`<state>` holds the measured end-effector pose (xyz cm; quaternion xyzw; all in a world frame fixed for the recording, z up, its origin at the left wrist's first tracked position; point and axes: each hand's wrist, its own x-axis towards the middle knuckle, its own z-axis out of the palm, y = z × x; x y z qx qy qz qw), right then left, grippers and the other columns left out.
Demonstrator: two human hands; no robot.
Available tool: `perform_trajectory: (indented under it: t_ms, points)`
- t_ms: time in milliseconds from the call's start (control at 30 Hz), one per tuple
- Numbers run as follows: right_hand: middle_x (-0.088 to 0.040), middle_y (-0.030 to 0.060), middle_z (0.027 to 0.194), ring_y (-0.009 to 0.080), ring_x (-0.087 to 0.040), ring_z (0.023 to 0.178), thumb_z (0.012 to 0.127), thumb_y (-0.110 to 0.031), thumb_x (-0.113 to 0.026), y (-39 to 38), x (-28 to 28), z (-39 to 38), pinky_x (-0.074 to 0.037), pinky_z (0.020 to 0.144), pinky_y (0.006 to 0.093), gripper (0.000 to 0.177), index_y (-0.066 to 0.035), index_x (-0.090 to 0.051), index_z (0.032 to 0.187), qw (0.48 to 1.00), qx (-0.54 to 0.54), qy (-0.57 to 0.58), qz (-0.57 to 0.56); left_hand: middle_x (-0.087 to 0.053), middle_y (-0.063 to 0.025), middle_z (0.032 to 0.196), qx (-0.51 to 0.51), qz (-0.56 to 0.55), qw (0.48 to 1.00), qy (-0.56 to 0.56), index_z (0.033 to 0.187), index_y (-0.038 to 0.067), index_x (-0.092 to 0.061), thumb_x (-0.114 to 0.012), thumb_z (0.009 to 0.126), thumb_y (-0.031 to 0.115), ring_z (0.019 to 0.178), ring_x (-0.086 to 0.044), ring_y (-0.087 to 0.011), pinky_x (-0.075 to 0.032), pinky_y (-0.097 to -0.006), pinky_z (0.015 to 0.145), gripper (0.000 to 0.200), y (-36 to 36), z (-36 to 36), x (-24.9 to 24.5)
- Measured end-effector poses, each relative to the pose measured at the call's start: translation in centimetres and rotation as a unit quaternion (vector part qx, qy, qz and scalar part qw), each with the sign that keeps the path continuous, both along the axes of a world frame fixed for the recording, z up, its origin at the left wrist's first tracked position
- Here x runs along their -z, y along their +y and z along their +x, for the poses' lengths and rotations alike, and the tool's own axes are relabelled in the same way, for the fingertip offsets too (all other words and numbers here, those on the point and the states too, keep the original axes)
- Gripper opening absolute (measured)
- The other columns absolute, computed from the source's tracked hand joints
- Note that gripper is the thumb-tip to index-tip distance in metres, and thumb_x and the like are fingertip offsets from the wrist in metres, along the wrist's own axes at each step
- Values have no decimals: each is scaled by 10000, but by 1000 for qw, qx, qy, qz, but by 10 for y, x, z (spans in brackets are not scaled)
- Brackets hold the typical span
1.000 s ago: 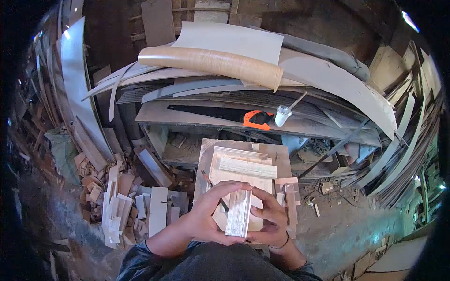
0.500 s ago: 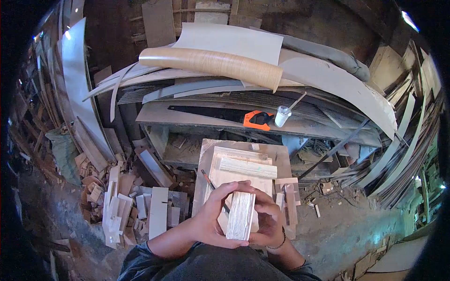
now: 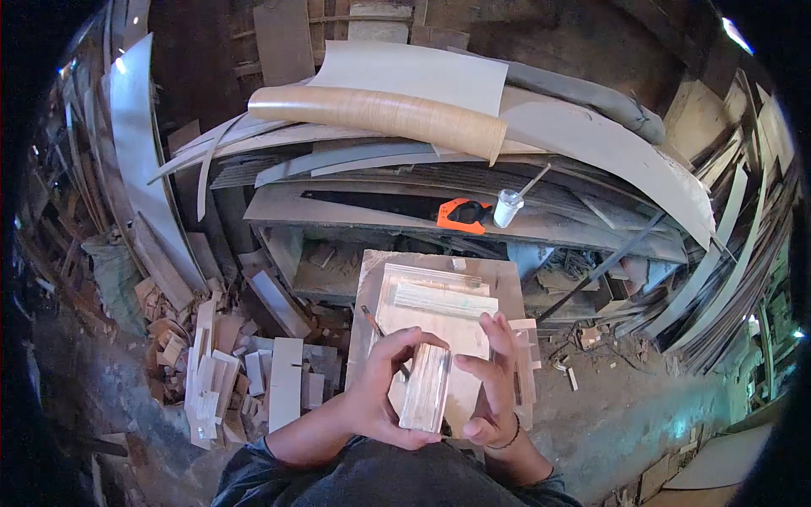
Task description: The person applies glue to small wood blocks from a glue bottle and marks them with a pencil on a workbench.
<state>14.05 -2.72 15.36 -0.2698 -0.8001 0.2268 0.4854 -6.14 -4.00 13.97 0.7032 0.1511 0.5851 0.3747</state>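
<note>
A small stack of wooden pieces [image 3: 425, 389] is gripped in my left hand [image 3: 380, 393], its thumb at the near end and its fingers at the far end. Just right of the stack, my right hand [image 3: 497, 384] is held with its fingers apart and nothing in it. Beneath both hands lies a wooden board [image 3: 503, 275] on the work surface. Several wood strips [image 3: 443, 300] rest across its far part. A pencil-like tool [image 3: 372, 321] lies left of them, partly hidden by my left hand.
An orange-handled saw [image 3: 463, 215] and a white cup [image 3: 508, 209] with a stick in it are on the shelf [image 3: 338, 216] beyond. Wood offcuts [image 3: 287, 376] are piled at left. A rolled veneer sheet [image 3: 380, 117] lies across the back; long strips lean at right.
My right hand has let go of the stack and opened, moving slightly right. The stack has tilted a little and stays in my left hand.
</note>
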Motion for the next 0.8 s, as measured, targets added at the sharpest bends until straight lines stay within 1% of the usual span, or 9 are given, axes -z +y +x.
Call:
perform_trajectory:
  t_ms: [100, 200, 300, 400, 600, 700, 800]
  points:
    - [-327, 263, 1506, 437, -227, 1424, 867, -772, -402, 1, -2, 1, -90, 1169, 562, 802, -88, -650, 1206, 1000, 11, -22, 12, -472, -223, 1313, -31, 34, 998, 41, 1518, 134, -147, -917, 615, 213, 1203, -508, -315, -390, -435, 1009, 1188, 1, -1, -4]
    - [-325, 261, 1506, 427, -227, 1425, 866, -778, -386, 1, -4, 1, -82, 1170, 560, 811, -87, -664, 1187, 999, 23, -35, 16, -515, -247, 1273, -67, 61, 994, 69, 1525, 141, -134, -935, 565, 240, 1109, -571, -320, -452, -424, 908, 1254, 2, -2, -9]
    - [-322, 256, 1508, 418, -228, 1425, 863, -779, -388, 2, -3, 2, -75, 1170, 559, 811, -89, -675, 1176, 998, 31, -42, 24, -517, -245, 1290, -80, 37, 986, 145, 1532, 147, -135, -943, 556, 266, 1113, -585, -329, -465, -428, 911, 1272, 2, -9, -14]
    - [-320, 253, 1509, 418, -221, 1425, 857, -785, -393, 2, -5, 3, -72, 1168, 559, 813, -92, -682, 1168, 998, 33, -54, 19, -546, -216, 1305, -99, 49, 988, 104, 1508, 137, -226, -911, 591, 266, 1157, -570, -343, -420, -431, 972, 1152, 1, -5, -6]
    - [-337, 236, 1498, 426, -210, 1421, 845, -802, -400, 2, -5, 2, -81, 1163, 558, 818, -101, -690, 1152, 997, 30, -65, 10, -571, -216, 1281, -120, 58, 984, 117, 1505, 133, -232, -903, 579, 272, 1124, -595, -357, -436, -444, 953, 1152, 4, -6, -10]
    - [-352, 222, 1489, 428, -214, 1415, 839, -809, -405, 0, -8, 0, -92, 1160, 557, 821, -104, -694, 1144, 997, 33, -64, -1, -572, -222, 1276, -128, 51, 985, 103, 1501, 123, -235, -911, 583, 282, 1141, -588, -363, -444, -445, 964, 1151, 6, -5, -10]
    - [-362, 211, 1484, 431, -218, 1409, 831, -815, -417, -1, -8, -2, -100, 1157, 556, 821, -106, -699, 1131, 998, 32, -59, 2, -541, -215, 1311, -132, 36, 984, 117, 1501, 100, -230, -919, 598, 305, 1169, -573, -352, -445, -449, 991, 1154, 6, -8, -10]
